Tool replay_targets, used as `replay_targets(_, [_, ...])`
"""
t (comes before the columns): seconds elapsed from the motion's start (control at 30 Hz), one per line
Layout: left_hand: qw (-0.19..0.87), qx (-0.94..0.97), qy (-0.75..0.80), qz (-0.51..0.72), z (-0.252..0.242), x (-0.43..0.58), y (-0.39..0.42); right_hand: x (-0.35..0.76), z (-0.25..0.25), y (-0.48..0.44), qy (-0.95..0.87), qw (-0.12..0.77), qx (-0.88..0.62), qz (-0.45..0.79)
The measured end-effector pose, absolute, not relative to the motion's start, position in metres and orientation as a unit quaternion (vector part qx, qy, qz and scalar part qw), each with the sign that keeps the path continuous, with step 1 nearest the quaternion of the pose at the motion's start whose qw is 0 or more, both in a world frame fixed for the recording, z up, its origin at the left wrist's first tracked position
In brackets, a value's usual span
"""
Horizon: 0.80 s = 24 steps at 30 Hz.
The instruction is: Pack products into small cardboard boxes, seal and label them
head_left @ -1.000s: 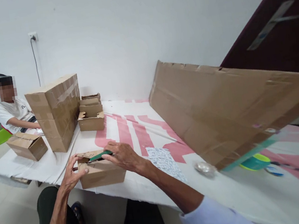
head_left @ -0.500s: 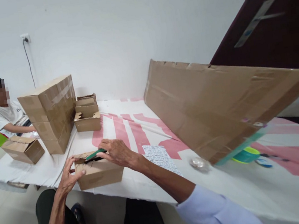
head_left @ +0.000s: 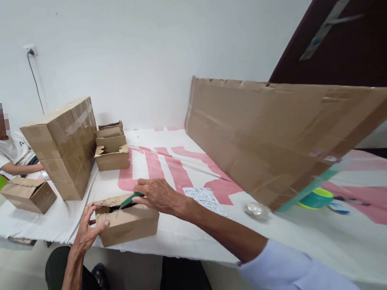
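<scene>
at one box (head_left: 129, 228), two hands (head_left: 87, 231) (head_left: 160, 195)

Left of the lower centre, the left grip (head_left: 87, 228) clasps the end of a box (head_left: 129, 225) on the tabletop (head_left: 180, 236), and the right grip (head_left: 157, 196) holds a green tool (head_left: 131, 199) slanting to the gap in its top. Stacked cartons (head_left: 67, 154) stand at left, a co-worker (head_left: 8, 151) beyond; cardboard (head_left: 268, 138) leans across the right, a dark door (head_left: 371, 45) upper right.
</scene>
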<state>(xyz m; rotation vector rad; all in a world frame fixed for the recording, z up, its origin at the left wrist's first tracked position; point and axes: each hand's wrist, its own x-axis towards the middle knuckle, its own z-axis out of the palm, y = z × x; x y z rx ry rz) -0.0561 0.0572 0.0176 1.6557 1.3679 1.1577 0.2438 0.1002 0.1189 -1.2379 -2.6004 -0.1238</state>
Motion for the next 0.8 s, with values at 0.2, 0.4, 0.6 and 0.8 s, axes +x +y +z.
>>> replay_targets(0.2, [0.33, 0.651, 0.529, 0.432, 0.025, -0.057, 0.056, 0.304, 0.111, 0.102, -0.875, 0.141, -0.462, -0.034])
replay_targets(0.4, [0.344, 0.651, 0.523, 0.429, 0.026, -0.06, 0.06, 0.36, 0.1, 0.097, -0.845, 0.222, -0.487, 0.006])
replay_targets(0.6, [0.336, 0.648, 0.528, 0.435, 0.022, -0.063, 0.063, 0.379, 0.041, 0.092, -0.733, 0.393, -0.555, 0.017])
replay_targets(0.8, [0.351, 0.645, 0.526, 0.428, 0.023, -0.064, 0.066, 0.346, -0.073, 0.078, -0.679, 0.44, -0.587, 0.038])
